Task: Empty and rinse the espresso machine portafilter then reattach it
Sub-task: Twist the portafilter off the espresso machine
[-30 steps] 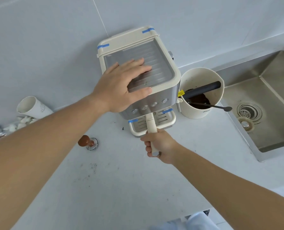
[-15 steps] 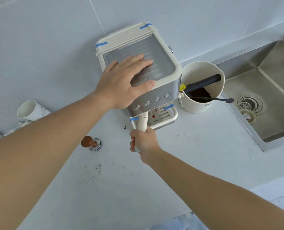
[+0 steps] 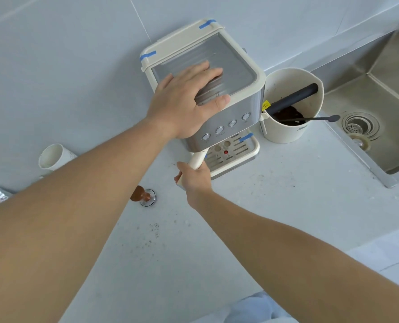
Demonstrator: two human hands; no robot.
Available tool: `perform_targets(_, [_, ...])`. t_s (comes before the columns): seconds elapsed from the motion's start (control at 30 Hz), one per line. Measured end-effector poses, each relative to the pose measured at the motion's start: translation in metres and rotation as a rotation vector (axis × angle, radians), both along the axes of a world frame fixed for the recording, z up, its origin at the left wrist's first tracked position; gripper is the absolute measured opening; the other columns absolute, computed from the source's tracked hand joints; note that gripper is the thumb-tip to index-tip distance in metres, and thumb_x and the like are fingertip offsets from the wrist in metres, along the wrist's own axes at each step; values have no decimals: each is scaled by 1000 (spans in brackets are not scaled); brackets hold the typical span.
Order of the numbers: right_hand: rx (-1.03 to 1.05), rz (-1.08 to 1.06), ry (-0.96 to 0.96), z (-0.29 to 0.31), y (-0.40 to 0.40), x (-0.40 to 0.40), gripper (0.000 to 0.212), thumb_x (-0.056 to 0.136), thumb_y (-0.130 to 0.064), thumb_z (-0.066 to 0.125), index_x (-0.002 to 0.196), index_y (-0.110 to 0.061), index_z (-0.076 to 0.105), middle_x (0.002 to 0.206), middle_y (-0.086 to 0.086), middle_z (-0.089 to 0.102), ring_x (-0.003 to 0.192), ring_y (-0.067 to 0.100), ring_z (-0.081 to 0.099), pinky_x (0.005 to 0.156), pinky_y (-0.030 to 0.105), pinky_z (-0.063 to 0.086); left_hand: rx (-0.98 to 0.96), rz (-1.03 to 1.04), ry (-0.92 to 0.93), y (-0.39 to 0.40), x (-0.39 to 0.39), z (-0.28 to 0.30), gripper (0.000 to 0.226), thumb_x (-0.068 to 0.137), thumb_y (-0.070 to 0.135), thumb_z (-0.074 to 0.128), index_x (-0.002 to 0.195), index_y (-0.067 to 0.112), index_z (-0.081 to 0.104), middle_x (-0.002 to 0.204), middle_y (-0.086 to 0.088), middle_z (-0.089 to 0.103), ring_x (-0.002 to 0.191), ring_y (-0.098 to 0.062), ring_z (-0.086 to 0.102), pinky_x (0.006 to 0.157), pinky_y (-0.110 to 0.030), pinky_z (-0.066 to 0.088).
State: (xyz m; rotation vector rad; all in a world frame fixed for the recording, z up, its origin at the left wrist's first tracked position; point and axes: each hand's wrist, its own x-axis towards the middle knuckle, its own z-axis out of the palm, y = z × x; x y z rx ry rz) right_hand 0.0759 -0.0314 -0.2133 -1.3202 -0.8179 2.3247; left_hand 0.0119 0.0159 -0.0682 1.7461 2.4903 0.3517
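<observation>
A cream and steel espresso machine (image 3: 240,73) stands at the back of the white counter. My left hand (image 3: 186,101) lies flat on its top, fingers spread, thumb over the front edge. The cream portafilter handle (image 3: 197,159) sticks out from under the machine's front, angled toward the lower left. My right hand (image 3: 193,179) is closed around that handle's outer end. The portafilter's basket is hidden under the machine. The drip tray (image 3: 234,152) shows to the right of the handle.
A cream knock box (image 3: 291,129) with a dark bar, used grounds and a spoon stands right of the machine. The steel sink (image 3: 384,108) lies at far right. A brown-handled tamper (image 3: 143,195) and a tipped paper cup (image 3: 54,157) are at left. Grounds speck the counter.
My right hand has swung the portafilter handle leftward, from pointing straight out to angling toward the lower left. My left hand has stayed pressed on the machine's top.
</observation>
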Motion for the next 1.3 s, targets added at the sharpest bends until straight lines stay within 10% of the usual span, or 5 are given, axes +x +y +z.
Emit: perform_targets(1.3, [-44, 466, -115, 4, 85, 224, 17, 82, -2, 58, 81, -11, 43, 58, 6, 46, 45, 22, 40, 46, 27, 35, -32, 52, -8, -2, 3, 2, 70, 80, 75, 35, 144, 46, 35, 160, 15, 26, 147, -3, 19, 120, -42, 11])
